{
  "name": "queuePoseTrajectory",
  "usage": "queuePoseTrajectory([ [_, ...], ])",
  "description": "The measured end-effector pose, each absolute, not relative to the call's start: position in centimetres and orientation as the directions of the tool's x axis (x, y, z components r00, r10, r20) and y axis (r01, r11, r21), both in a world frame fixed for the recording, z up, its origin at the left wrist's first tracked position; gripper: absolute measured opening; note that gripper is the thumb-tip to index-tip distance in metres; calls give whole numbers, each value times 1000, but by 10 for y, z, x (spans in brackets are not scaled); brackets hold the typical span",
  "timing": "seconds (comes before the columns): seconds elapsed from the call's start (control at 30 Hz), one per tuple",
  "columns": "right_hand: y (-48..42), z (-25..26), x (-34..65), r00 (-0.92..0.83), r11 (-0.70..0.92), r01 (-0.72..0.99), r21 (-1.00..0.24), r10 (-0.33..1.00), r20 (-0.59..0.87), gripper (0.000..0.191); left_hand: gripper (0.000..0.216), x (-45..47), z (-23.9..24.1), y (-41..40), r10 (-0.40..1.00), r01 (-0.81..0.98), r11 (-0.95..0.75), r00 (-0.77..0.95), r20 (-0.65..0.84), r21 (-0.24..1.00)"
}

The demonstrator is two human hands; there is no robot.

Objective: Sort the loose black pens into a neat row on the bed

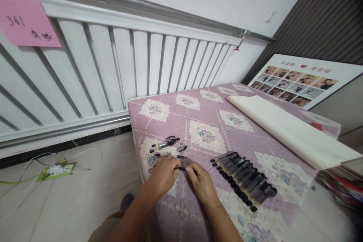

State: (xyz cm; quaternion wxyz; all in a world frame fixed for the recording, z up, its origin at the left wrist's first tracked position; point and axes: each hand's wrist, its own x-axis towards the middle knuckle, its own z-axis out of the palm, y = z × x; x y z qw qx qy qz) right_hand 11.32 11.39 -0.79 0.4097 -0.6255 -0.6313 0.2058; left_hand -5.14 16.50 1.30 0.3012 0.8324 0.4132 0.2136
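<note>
My left hand and my right hand meet over a pink quilted surface. Both are closed in a pinch on one small black pen held between them. Just beyond my fingers lie loose pen parts, black caps and clear barrels, scattered on the cloth. To the right of my right hand, a neat row of several assembled black pens lies side by side.
A rolled cream sheet lies across the right side. A photo board leans at the back right. A white radiator lines the wall, with a pink note on it. A power strip sits on the floor.
</note>
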Motion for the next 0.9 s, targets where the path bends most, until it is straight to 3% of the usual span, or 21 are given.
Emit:
queuePoseTrajectory([
  [0.13, 114, -10, 116, 176, 119, 607, -786, 944, 278, 27, 12, -53, 13, 168, 838, 557, -439, 537, 97, 705],
  [0.3, 123, -13, 119, 291, 83, 629, -773, 897, 333, 24, 12, -56, 13, 175, 919, 547, -317, 379, 109, 775],
  [0.47, 154, -5, 124, 121, 178, 771, -612, 902, 415, 22, 13, -59, 11, 179, 948, 562, -252, 306, 85, 788],
  [0.67, 183, 3, 132, -106, 228, 885, -406, 948, 301, 29, 12, -58, 11, 181, 939, 580, -273, 334, 82, 768],
  [0.9, 187, 2, 130, -92, 170, 925, -341, 968, 234, 29, 13, -54, 11, 182, 921, 615, -312, 383, 72, 724],
])
